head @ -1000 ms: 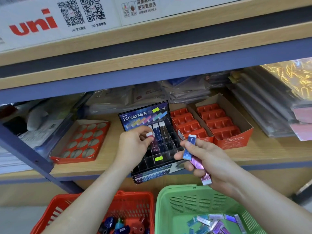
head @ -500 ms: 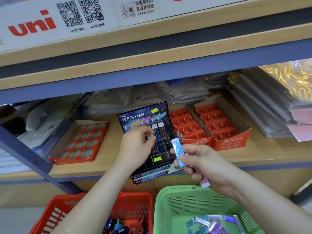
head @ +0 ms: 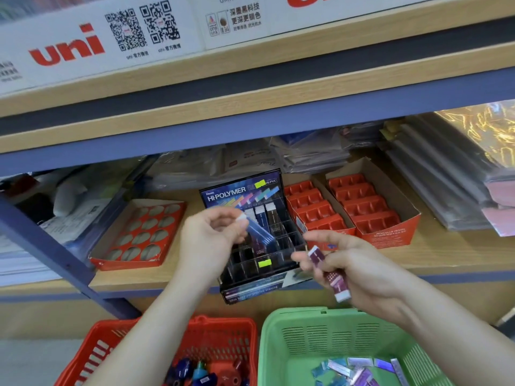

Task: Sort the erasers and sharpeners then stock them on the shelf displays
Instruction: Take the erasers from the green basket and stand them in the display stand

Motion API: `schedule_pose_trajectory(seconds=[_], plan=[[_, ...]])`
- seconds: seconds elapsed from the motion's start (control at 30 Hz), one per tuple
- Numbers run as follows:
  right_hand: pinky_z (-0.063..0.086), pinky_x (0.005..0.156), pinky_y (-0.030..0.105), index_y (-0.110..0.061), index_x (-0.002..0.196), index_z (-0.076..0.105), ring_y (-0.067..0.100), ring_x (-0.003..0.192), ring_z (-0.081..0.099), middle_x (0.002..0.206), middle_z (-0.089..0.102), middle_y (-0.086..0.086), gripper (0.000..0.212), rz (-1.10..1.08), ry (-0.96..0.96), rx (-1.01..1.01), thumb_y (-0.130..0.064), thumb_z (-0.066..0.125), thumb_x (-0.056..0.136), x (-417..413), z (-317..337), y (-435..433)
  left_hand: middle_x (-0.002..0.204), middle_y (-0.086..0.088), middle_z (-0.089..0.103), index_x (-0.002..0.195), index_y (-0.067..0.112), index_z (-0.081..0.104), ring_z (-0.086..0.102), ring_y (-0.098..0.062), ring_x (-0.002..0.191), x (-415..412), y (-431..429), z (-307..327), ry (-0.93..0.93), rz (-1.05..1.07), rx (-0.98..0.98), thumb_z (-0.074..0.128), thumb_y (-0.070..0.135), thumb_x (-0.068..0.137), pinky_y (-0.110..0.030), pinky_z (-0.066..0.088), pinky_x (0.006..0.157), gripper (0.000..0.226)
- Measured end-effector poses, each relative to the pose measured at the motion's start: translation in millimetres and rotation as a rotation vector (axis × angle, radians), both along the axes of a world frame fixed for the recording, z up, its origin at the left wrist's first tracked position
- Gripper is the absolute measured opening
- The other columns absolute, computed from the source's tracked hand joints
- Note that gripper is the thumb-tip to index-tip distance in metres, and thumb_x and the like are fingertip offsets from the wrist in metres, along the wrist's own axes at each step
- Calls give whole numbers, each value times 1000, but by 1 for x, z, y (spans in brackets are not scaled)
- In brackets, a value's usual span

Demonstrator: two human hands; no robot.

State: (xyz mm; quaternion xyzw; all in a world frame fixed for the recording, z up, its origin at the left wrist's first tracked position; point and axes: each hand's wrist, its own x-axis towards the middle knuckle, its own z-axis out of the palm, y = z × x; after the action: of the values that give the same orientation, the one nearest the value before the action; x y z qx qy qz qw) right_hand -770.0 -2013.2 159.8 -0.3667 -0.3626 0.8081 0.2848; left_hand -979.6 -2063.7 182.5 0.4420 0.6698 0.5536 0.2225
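Note:
My left hand point(head: 211, 235) pinches a slim blue eraser point(head: 257, 231) by its white end, just above the black Hi-Polymer display box point(head: 250, 285) on the shelf. A few erasers stand in the box's back row point(head: 264, 215). My right hand point(head: 354, 271) holds a purple eraser point(head: 328, 274) to the right of the box, above the green basket point(head: 289, 330). Several loose erasers point(head: 356, 369) lie in the green basket. Sharpeners point(head: 195, 371) lie in the red basket point(head: 228, 327) at the lower left.
A red tray with round holes point(head: 136, 235) lies left of the display box. Two red compartment boxes point(head: 359, 210) stand to its right. Plastic-wrapped stationery point(head: 306, 154) fills the shelf's back, and stacked packs point(head: 446, 176) sit at the right. A blue shelf post point(head: 55, 254) slants at left.
The blue eraser passed from my right hand to my left hand, which now holds it over the display box. My right hand has drawn back a little with the purple eraser.

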Motion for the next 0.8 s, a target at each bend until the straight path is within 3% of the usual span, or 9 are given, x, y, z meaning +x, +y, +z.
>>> schedule_pose_trajectory(seconds=[0.07, 0.1, 0.17, 0.23, 0.33, 0.5, 0.67, 0.8], plan=[[61, 60, 31, -6, 123, 54, 34, 85, 73, 105, 69, 29, 44, -17, 80, -63, 20, 40, 91, 2, 3, 0, 72, -4, 71, 80, 17, 70, 69, -21, 68, -23, 2, 4, 145, 75, 18, 71, 4, 83, -33, 59, 67, 13], [61, 57, 32, -6, 124, 52, 36, 83, 73, 104, 70, 26, 39, -20, 87, -79, 16, 42, 93, 1, 4, -1, 72, -2, 70, 78, 20, 69, 70, -21, 68, -33, 3, 4, 198, 100, 23, 70, 5, 84, -39, 59, 69, 17], [50, 39, 21, -6, 123, 51, 27, 66, 72, 102, 74, 18, 28, 0, 5, -22, 4, 47, 97, 1, 6, -3, 70, 3, 69, 74, 27, 66, 70, -20, 67, -49, 5, 1, 275, 134, 17, 70, 5, 84, -45, 59, 73, 24], [29, 30, 14, -4, 116, 57, 11, 44, 58, 94, 76, 10, 19, 44, -115, 109, -5, 50, 98, -1, 4, -4, 69, 5, 69, 72, 28, 65, 70, -18, 67, -57, 8, -3, 330, 154, 0, 70, 6, 84, -46, 59, 73, 25], [19, 33, 14, -8, 103, 61, 6, 33, 37, 83, 73, 7, 13, 74, -194, 242, -15, 51, 99, -3, -3, -4, 70, 6, 69, 73, 29, 66, 69, -14, 69, -61, 10, -10, 416, 163, -23, 72, 11, 83, -43, 59, 73, 21], [17, 36, 13, -16, 91, 59, 6, 37, 28, 58, 53, 2, 13, 64, -202, 221, -20, 50, 100, -7, -7, -3, 70, 9, 69, 74, 30, 66, 68, -11, 73, -60, 19, -20, 453, 152, -59, 73, 13, 83, -39, 58, 76, 20], [21, 34, 14, -11, 100, 62, 7, 45, 37, 65, 59, 4, 15, 59, -215, 221, -6, 48, 99, -8, -9, -4, 74, 8, 67, 82, 21, 69, 64, -12, 77, -60, 25, -24, 550, 157, -108, 71, 14, 84, -25, 49, 71, 8], [22, 35, 15, -8, 103, 57, 10, 43, 41, 79, 70, 8, 8, 56, -232, 307, -12, 52, 99, -9, -9, -5, 79, 3, 67, 91, 14, 71, 59, -10, 74, -60, 28, -24, 604, 143, -119, 69, 11, 86, -6, 38, 63, 7]])
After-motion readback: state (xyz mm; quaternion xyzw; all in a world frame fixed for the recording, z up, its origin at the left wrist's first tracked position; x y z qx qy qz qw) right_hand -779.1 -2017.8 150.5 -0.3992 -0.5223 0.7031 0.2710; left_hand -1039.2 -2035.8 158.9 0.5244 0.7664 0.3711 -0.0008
